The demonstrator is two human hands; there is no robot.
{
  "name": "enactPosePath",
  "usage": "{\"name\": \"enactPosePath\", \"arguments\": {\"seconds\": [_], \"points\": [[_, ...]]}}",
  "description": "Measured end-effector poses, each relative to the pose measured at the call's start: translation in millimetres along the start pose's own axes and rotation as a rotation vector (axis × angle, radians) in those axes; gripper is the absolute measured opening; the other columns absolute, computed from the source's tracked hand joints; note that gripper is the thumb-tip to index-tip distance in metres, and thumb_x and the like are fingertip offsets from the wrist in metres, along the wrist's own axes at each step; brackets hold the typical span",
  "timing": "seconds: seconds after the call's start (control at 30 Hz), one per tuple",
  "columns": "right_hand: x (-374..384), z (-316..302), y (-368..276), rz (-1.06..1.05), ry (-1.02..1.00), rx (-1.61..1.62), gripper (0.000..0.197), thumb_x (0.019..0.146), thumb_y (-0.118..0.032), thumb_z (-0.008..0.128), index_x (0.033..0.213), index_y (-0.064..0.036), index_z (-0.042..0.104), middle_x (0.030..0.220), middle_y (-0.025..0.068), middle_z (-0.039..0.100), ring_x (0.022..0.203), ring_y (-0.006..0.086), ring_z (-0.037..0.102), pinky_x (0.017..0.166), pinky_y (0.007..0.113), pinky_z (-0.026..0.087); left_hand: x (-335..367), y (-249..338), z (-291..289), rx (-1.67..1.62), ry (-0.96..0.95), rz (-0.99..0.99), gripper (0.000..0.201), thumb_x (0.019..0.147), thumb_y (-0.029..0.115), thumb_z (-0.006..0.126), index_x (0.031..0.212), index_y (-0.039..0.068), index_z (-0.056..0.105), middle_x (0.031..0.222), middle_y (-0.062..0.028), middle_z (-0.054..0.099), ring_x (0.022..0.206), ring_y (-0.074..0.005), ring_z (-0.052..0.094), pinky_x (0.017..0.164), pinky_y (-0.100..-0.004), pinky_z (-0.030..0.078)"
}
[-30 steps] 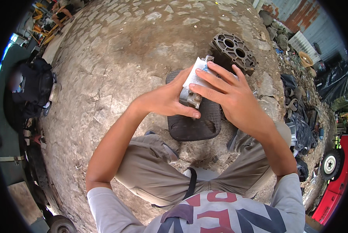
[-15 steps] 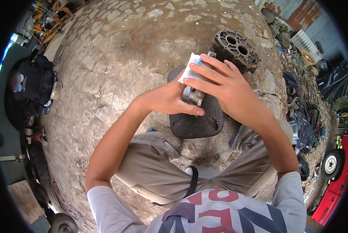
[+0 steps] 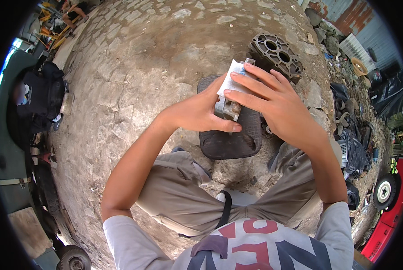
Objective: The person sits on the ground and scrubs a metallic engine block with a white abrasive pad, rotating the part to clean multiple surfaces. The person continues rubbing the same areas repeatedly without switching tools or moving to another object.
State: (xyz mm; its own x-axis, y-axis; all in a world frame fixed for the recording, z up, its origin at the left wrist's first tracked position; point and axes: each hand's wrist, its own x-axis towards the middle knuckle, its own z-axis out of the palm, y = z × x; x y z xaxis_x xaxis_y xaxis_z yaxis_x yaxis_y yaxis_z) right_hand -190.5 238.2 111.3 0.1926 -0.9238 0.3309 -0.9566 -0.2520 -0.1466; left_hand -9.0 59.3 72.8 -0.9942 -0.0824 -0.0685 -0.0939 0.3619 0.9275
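Far to the left of the dark pad, a dark green vehicle body runs along the edge of the view, and in front of it is a person in black clothing that bears a small pale mark, too small to read. Just above the pad, the left hand grips a grey metal part from its left side, thumb stretched along the near end. The part sits over the pad, largely covered by the hands and by a white sheet with blue print, which is partly hidden by fingers and cannot be made out. Nearer the wearer than the pad, the pale shirt shows big red and navy lettering, partly cut by folds. Over the pad's right side, the right hand lies with fingers spread, pressing flat on the sheet and part. Beyond the pad to the right stands a dark metal casting with round openings. Farther right of the pad are black plastic bags, then a red vehicle with small dark lettering, illegible here.
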Motion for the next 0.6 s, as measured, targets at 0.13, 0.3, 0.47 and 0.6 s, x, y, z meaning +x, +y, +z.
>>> {"name": "enactPosePath", "arguments": {"seconds": [0.13, 0.3, 0.47, 0.6], "points": [[7.7, 6.5, -3.2, -0.003, 0.038, 0.072, 0.063, 0.089, 0.001, 0.058, 0.147, -0.0238, 0.061, 0.154, 0.0022, 0.055, 0.150, 0.0278, 0.043, 0.113, 0.054, 0.039, 3.0, -3.8, 1.0, -0.027, -0.046, -0.012, 0.126, 0.079, 0.035, 0.094, 0.169, 0.006, 0.010, 0.166, -0.0214, 0.033, 0.153, -0.0332, 0.036, 0.121, -0.0455, 0.039], [-0.8, 0.1, -3.2, 0.004, -0.014, 0.036, 0.065, 0.088, 0.004, 0.057, 0.147, -0.0235, 0.061, 0.155, 0.0026, 0.054, 0.151, 0.0281, 0.042, 0.113, 0.054, 0.039, -1.8, -5.0, 4.4, -0.050, 0.045, 0.057, 0.125, 0.080, 0.036, 0.094, 0.169, 0.006, 0.012, 0.164, -0.0219, 0.037, 0.151, -0.0327, 0.038, 0.121, -0.0438, 0.038], [8.1, 3.9, -5.0, 0.003, -0.003, 0.035, 0.065, 0.088, 0.004, 0.057, 0.147, -0.0235, 0.061, 0.155, 0.0025, 0.055, 0.152, 0.0280, 0.041, 0.114, 0.056, 0.038, 1.2, 0.2, -2.1, 0.025, -0.044, -0.017, 0.121, 0.081, 0.035, 0.093, 0.168, 0.005, 0.014, 0.165, -0.0215, 0.037, 0.152, -0.0324, 0.037, 0.123, -0.0426, 0.036], [1.9, 1.0, -3.1, 0.014, -0.015, 0.048, 0.065, 0.088, 0.003, 0.059, 0.147, -0.0233, 0.061, 0.154, 0.0029, 0.055, 0.152, 0.0280, 0.041, 0.113, 0.058, 0.038, -2.0, -0.6, 5.2, -0.008, 0.043, 0.097, 0.115, 0.083, 0.035, 0.092, 0.166, 0.003, 0.019, 0.163, -0.0214, 0.040, 0.150, -0.0312, 0.041, 0.121, -0.0420, 0.038]]}}
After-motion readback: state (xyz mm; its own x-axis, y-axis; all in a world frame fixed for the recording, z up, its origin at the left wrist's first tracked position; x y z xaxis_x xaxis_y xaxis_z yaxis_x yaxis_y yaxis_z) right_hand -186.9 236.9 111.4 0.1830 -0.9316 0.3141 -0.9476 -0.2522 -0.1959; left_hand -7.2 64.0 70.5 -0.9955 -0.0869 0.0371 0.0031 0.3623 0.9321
